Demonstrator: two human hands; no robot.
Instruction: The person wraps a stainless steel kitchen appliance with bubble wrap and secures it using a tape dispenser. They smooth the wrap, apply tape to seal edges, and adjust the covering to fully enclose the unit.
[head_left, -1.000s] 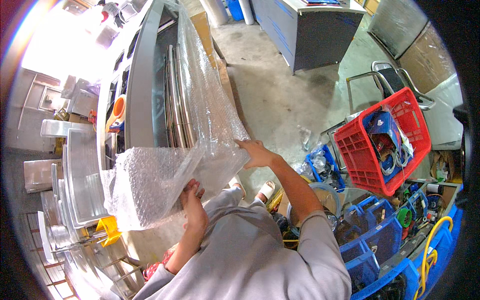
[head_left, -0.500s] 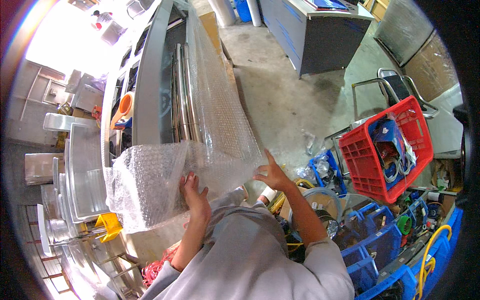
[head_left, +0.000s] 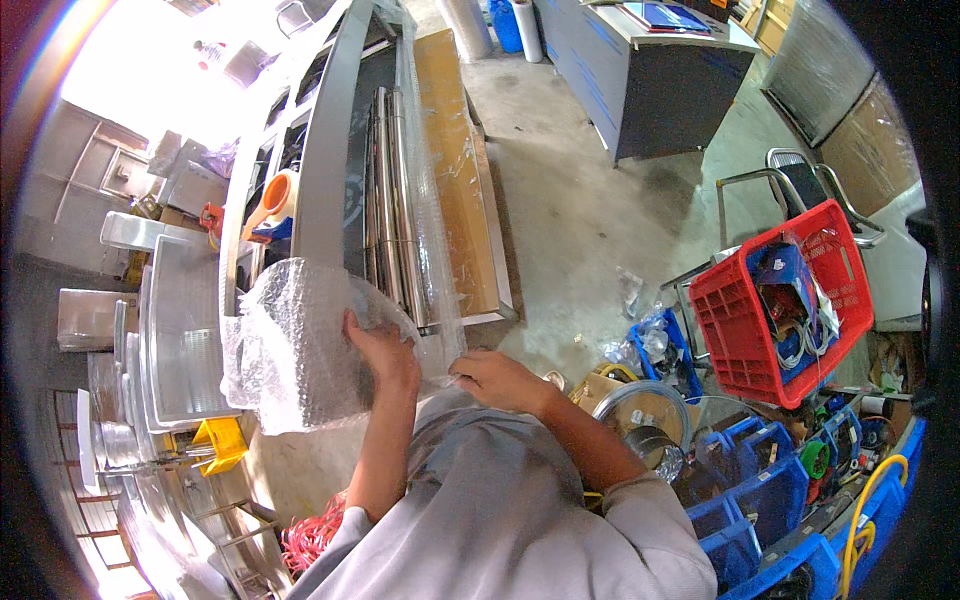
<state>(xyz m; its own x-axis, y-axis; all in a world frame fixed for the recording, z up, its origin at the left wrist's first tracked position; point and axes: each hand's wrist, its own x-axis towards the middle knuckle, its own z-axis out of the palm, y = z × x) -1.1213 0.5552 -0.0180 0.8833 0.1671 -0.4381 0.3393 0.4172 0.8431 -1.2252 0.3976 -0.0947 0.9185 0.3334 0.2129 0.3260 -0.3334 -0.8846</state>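
A sheet of clear bubble wrap lies bunched over the near end of a long grey metal frame. Shiny metal tubes rest lengthwise inside it, their near ends partly covered by the wrap. My left hand presses into the wrap, its fingers bent round a fold and partly hidden. To its right, in front of my body, my right hand pinches the wrap's edge between thumb and fingers. An orange-and-white tape dispenser sits on the frame's left side.
A brown board runs along the bench's right side. Beyond it stand a grey desk and a red crate on a chair. Blue bins and a wire coil are at my right; a yellow bin is at lower left.
My right hand has come inward and closed on the wrap's edge, drawing it left off the brown board. My left hand has moved slightly up and its spread fingers have bent.
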